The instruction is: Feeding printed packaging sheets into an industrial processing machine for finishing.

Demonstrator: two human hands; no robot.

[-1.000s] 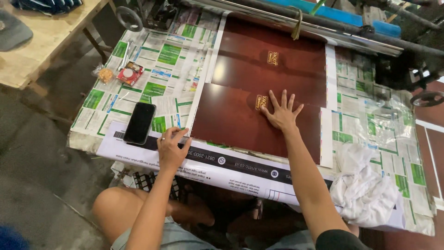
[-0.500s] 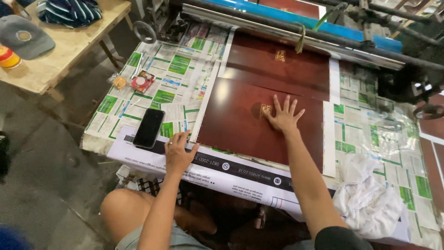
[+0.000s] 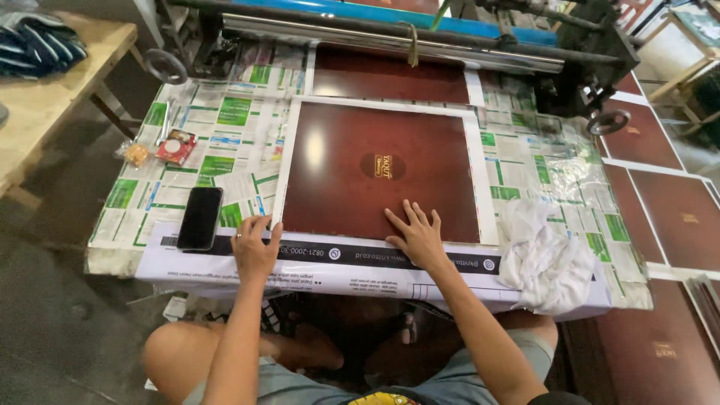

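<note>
We note a change over the last second: the dark red glossy sheet [image 3: 375,169] now lies squarer and nearer on the counter [image 3: 225,142], its white border visible on three sides, and its single gold oval mark sits near the middle, where earlier two small gold marks showed on a longer stretch of red. We judge the sheet has been drawn down toward the sitter and is being squared up. The right hand [image 3: 416,234] has come back with it, from mid-sheet to the near edge; its grip is spread, fingers fanned and palm flat on the red surface. The left hand [image 3: 253,246] rests at the near left corner, fingers loosely extended on the white border and the printed paper strip, pinching nothing that we can see. Counts: one red sheet under the hands, a second red panel [image 3: 386,75] just behind it beneath the machine's roller [image 3: 390,34]; at least four more red sheets [image 3: 679,217] off to the right; one black phone [image 3: 199,217], just beside the left hand; one crumpled white cloth [image 3: 544,259] at the right; one small red packet [image 3: 175,145] and one orange wrapped bit [image 3: 136,154] at far left.
</note>
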